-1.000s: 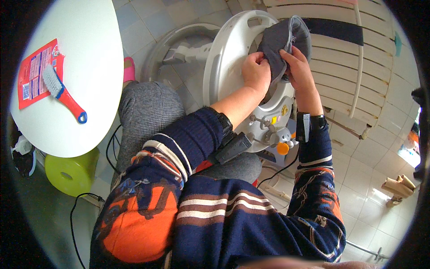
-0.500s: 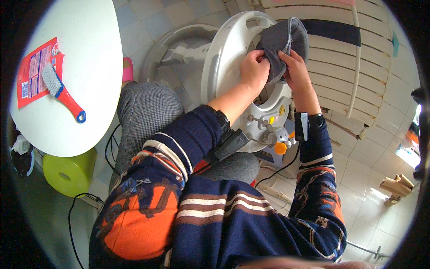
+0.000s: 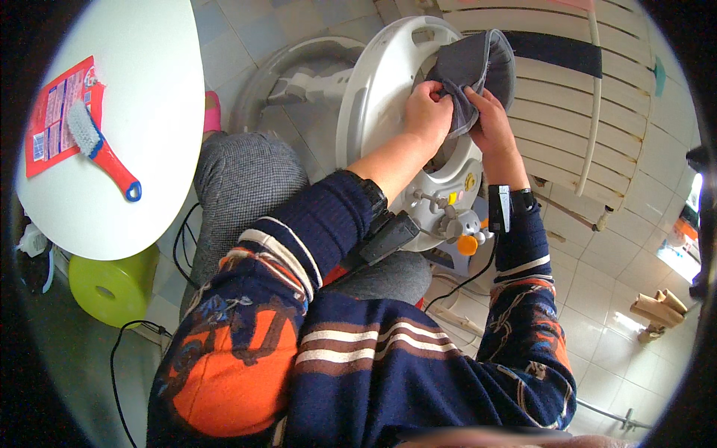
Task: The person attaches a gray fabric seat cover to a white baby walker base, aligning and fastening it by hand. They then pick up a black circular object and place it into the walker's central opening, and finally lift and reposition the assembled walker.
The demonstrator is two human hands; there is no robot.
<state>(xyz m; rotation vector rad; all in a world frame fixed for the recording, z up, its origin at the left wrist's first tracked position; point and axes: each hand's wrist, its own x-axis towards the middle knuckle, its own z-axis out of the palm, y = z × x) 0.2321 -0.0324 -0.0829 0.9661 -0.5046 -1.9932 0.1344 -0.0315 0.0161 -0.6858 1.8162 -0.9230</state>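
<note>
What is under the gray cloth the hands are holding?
Under the gray cloth is the round white baby walker tray. The left hand and right hand grip the cloth. The tray part right beneath it is covered, so it cannot be seen.

Viewpoint: a single wide fisheye lens worn on the person's head, the left one of a side-by-side pair.
Direction: tilted steeply down over the chest and lap toward the tiled floor (image 3: 642,246).
Nearness: the striped sweater (image 3: 358,351) fills the lower frame, close under the lens; the left hand (image 3: 426,112) and right hand (image 3: 489,123) sit at arm's reach, upper centre.
Edges: the round white tabletop (image 3: 149,97) curves along the left rim; straight lines bow outward, corners black.
Shared ground: only one view supplied.
</note>
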